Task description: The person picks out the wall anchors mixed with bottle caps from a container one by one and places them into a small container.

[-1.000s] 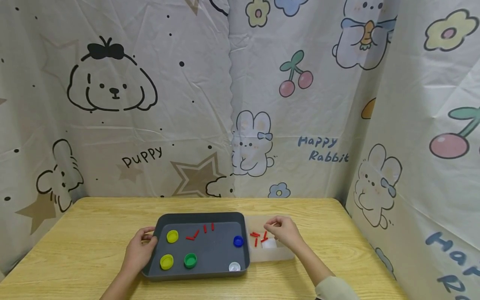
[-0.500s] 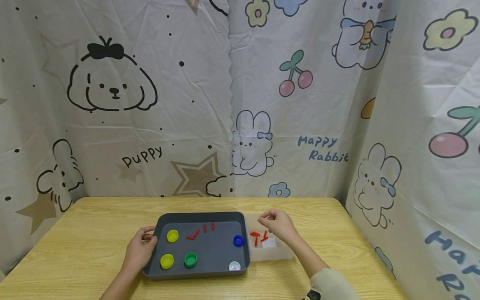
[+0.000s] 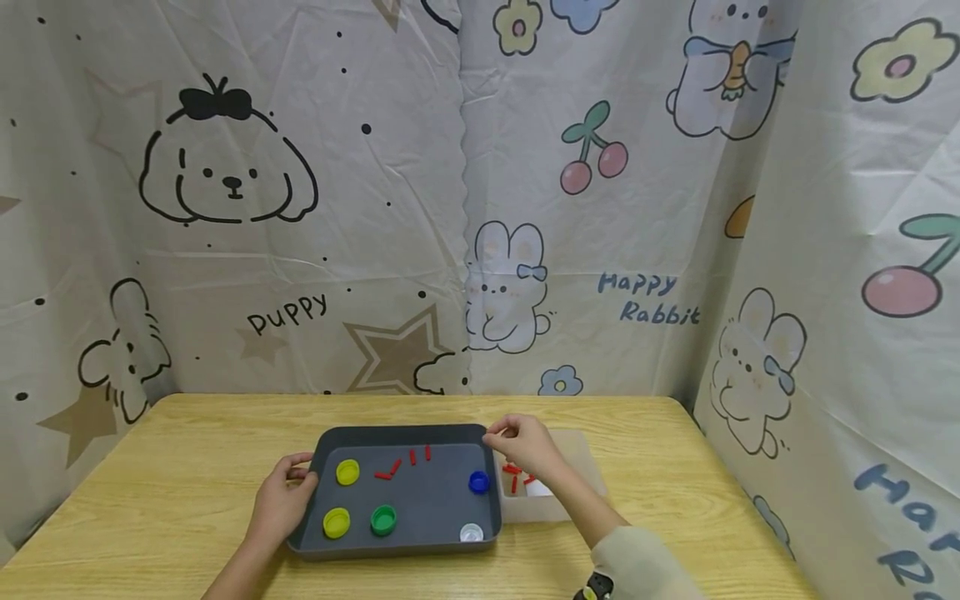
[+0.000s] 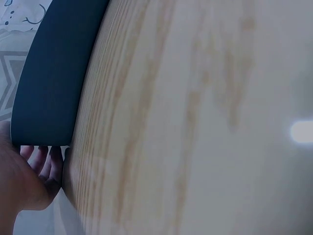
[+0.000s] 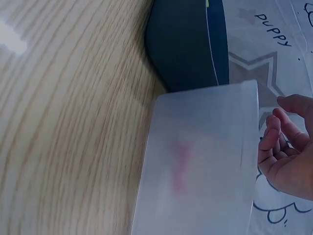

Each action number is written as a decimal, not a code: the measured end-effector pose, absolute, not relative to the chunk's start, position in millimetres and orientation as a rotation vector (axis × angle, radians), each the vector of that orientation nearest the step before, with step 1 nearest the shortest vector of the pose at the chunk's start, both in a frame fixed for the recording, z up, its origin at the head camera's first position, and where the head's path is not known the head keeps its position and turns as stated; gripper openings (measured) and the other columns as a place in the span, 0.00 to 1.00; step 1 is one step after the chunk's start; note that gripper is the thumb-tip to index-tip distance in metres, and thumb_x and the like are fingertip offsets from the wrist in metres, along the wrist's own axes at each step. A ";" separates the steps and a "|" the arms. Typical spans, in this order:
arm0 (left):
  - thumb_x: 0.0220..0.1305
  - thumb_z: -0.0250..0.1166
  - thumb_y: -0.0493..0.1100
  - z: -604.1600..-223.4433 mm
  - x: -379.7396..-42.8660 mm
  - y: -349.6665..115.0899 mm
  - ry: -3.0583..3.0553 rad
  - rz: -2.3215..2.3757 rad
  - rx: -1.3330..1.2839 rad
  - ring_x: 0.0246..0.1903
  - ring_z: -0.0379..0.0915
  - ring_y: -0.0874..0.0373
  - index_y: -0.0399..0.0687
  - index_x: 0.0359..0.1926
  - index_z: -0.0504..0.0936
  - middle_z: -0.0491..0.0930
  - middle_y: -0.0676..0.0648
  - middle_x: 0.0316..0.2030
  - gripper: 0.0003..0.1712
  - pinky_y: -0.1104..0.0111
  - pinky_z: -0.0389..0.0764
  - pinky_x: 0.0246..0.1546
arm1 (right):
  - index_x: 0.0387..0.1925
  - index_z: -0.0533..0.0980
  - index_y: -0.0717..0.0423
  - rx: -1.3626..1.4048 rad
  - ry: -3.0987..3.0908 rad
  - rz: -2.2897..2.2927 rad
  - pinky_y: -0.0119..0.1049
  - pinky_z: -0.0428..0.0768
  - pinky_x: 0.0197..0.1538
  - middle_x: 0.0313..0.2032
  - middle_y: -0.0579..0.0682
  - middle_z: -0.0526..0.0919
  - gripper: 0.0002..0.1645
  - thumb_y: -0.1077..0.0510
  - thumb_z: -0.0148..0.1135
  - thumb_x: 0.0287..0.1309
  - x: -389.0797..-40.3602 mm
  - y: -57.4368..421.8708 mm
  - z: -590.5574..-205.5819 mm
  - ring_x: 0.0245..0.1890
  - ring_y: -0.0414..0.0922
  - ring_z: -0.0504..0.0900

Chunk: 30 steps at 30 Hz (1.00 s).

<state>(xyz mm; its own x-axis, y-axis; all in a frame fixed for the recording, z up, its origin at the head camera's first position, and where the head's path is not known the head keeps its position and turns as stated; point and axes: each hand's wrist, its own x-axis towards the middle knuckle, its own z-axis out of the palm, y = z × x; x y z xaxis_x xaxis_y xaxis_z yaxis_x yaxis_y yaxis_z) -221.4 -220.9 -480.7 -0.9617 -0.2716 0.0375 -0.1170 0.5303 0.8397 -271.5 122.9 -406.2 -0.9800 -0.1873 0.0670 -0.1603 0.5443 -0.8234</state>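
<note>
A dark grey tray [image 3: 420, 546] lies on the table with several short red sticks [image 3: 412, 457] near its far side. My left hand [image 3: 279, 500] holds the tray's left end, thumb over the rim and fingers against the outside, as the left wrist view also shows. A translucent box [image 3: 551, 510] stands against the tray's right end, with more red sticks [image 3: 514, 483] and a white piece inside. My right hand [image 3: 527, 446] is above the box's left edge by the tray's far right corner. Its thumb and forefinger tips are close together; I cannot tell whether something small is between them.
Small round caps sit in the tray: two yellow ones [image 3: 347, 472] at left, a green one [image 3: 383, 520] near the front, a blue one [image 3: 478, 482] and a clear one [image 3: 471, 533] at right. A printed curtain [image 3: 405, 208] hangs behind the wooden table [image 3: 172, 467].
My right hand has moved left from over the box to the tray's far right corner. My left hand stays on the tray, and the sticks and caps in it have not moved.
</note>
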 end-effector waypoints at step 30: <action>0.63 0.52 0.40 -482.5 -221.8 -220.8 -2.603 -1.407 0.331 0.40 0.76 0.47 0.36 0.59 0.67 0.74 0.33 0.46 0.23 0.70 0.71 0.33 | 0.30 0.81 0.52 -0.637 2.710 -1.301 0.29 0.68 0.26 0.23 0.42 0.74 0.05 0.55 0.65 0.53 -270.3 40.9 -423.8 0.23 0.36 0.69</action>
